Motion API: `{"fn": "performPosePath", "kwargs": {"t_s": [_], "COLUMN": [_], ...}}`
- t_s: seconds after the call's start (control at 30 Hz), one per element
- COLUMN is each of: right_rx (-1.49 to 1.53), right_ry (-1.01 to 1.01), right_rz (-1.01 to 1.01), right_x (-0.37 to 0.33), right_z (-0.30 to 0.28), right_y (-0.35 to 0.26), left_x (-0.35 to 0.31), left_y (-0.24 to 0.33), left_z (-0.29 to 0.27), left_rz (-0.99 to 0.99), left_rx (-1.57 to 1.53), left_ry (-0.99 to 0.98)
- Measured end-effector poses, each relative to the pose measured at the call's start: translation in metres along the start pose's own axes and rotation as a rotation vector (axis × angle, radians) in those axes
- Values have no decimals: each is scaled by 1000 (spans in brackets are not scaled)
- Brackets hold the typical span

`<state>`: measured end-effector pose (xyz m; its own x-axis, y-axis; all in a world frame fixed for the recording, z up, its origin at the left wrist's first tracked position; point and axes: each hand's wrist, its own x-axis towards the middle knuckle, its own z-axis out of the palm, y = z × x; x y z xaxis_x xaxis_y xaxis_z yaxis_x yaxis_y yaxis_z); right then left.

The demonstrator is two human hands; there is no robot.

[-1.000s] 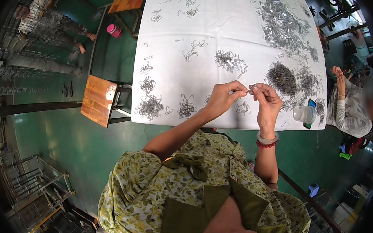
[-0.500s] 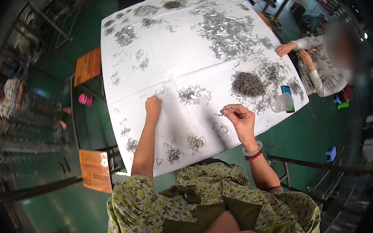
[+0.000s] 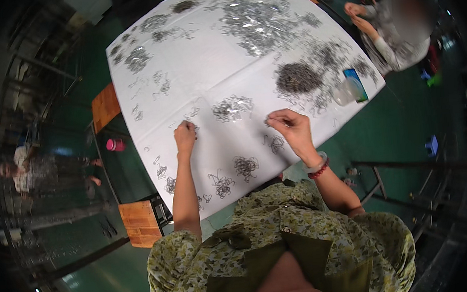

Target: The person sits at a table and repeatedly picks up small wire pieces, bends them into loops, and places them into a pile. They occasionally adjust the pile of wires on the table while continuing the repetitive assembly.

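Note:
My left hand [image 3: 186,137] is closed, knuckles up, low over the white table cover [image 3: 254,130], beside a few thin bent wire hooks [image 3: 191,112]. What its fingers hold, if anything, is hidden. To the right, my right hand [image 3: 294,131] is pinched at thumb and forefinger; the small bit at the tips is too tiny to name. Between the two hands, slightly farther off, lies a loose heap of small wire and shiny metal pieces [image 3: 232,108]. Nearer me are tangled clumps of dark wire hooks [image 3: 245,167], with another clump [image 3: 273,143] just under my right hand.
A dense dark pile of small metal parts [image 3: 298,78] sits right of centre, near a translucent cup [image 3: 345,93] and a phone [image 3: 355,81]. Shiny pieces [image 3: 257,23] spread across the far side. A co-worker [image 3: 394,29] sits at right. Wooden stools [image 3: 140,223] stand at left.
The view has turned and shifted a little. My right hand has come up and left, still pinched. My left hand stays closed near the same hooks. The co-worker's hands have lifted off the table edge.

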<state>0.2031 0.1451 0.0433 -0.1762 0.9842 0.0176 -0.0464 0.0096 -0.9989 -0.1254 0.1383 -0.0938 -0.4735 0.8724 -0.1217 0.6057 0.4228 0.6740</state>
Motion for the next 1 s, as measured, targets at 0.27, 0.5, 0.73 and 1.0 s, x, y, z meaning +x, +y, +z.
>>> {"fn": "performPosePath", "kwargs": {"t_s": [0.27, 0.5, 0.73, 1.0], "right_rx": [43, 96, 78, -60], "right_ry": [-64, -44, -33, 15], "right_rz": [44, 41, 113, -74], "right_x": [-4, -3, -6, -14], "right_z": [0, 5, 11, 20], "right_y": [4, 3, -2, 1], "left_x": [5, -22, -125, -133], "left_y": [-1, 56, 193, 194], "left_z": [20, -18, -32, -14], "left_rz": [-174, -169, 221, 331], "left_rx": [-91, -640, -987, -739], "left_ry": [-165, -329, -491, -195]}}
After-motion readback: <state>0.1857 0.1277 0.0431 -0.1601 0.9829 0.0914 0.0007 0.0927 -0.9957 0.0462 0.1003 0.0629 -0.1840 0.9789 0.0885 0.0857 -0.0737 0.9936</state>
